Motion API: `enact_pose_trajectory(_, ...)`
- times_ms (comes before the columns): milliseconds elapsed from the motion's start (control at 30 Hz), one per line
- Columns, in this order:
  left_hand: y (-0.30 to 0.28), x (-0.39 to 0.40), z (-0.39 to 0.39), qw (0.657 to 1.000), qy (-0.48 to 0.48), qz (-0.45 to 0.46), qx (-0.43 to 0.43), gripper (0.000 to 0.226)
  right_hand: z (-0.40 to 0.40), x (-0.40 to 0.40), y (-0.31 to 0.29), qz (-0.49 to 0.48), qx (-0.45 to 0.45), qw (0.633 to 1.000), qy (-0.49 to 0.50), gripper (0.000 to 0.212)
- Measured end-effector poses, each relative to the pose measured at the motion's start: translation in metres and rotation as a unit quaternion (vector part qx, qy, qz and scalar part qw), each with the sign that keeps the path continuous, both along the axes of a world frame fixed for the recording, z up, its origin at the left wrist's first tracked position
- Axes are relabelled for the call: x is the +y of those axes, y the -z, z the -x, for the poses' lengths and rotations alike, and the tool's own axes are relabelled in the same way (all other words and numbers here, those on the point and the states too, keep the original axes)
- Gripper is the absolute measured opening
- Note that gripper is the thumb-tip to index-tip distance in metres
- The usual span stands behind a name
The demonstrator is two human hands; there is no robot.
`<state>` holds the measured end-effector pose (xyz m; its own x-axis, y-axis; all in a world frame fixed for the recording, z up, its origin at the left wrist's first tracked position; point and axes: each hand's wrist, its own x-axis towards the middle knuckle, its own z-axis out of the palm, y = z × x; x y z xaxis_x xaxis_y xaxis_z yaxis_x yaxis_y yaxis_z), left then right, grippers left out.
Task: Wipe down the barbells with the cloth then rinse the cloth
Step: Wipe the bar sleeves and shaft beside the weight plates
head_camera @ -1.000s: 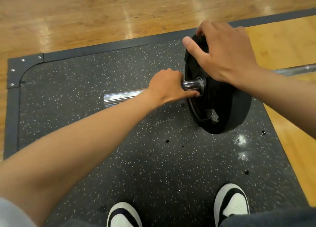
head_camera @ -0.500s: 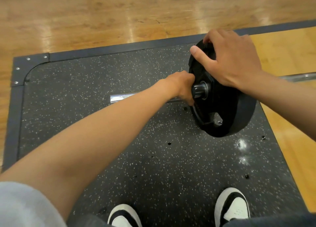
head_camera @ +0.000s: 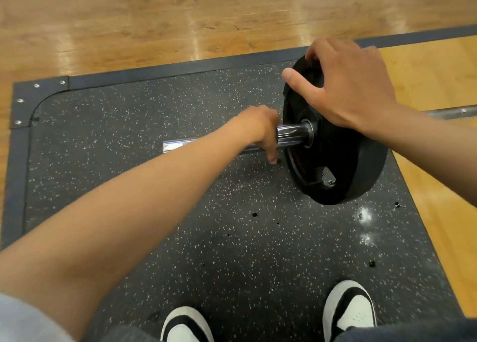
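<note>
A barbell lies across a speckled black rubber platform [head_camera: 232, 238]. Its chrome sleeve [head_camera: 293, 135] points left and a black weight plate [head_camera: 343, 166] stands upright on it. My left hand [head_camera: 258, 129] curls around the sleeve just left of the plate. My right hand [head_camera: 346, 86] grips the top rim of the plate, thumb on its near face and fingers over the back. The bar's shaft [head_camera: 451, 112] runs off to the right behind my right forearm. No cloth shows in either hand.
Glossy wooden floor [head_camera: 180, 19] surrounds the platform, whose dark metal frame [head_camera: 38, 94] shows at the back left corner. My two black-and-white shoes [head_camera: 348, 313] stand at the platform's near edge.
My left hand has slid left along the sleeve, away from the plate, baring more chrome by the hub. My right hand keeps its grip on the plate's rim.
</note>
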<state>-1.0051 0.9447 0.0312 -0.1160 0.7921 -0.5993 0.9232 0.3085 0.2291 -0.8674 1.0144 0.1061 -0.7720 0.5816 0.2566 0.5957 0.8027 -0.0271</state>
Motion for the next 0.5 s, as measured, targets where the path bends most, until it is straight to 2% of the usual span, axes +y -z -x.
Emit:
enact_pose_trajectory(133, 0.008, 0.017, -0.038, 0.995, 0.036, -0.090, -0.017, 0.082, 0.000, 0.001, 0.002, -0.005, 0.003, 1.000, -0.002, 0.070)
enact_pose_trajectory(233, 0.005, 0.015, -0.033, 0.995, 0.016, -0.093, -0.045, 0.076, 0.001, 0.001, -0.002, -0.007, 0.014, 1.000, -0.018, 0.062)
enact_pose_trajectory(300, 0.003, -0.001, -0.008, 0.998, -0.011, -0.040, -0.042, 0.070, 0.002, -0.004, -0.003, -0.030, -0.009, 0.999, -0.031, 0.056)
enact_pose_trajectory(400, -0.003, -0.029, 0.047, 0.995, -0.035, 0.090, -0.024, 0.078, 0.001, -0.002, 0.003, -0.106, -0.094, 0.989, -0.044, 0.044)
enact_pose_trajectory(500, -0.008, -0.041, 0.056, 0.994, -0.019, 0.108, -0.008, 0.072, 0.007, -0.013, 0.006, -0.111, -0.116, 0.985, -0.057, 0.039)
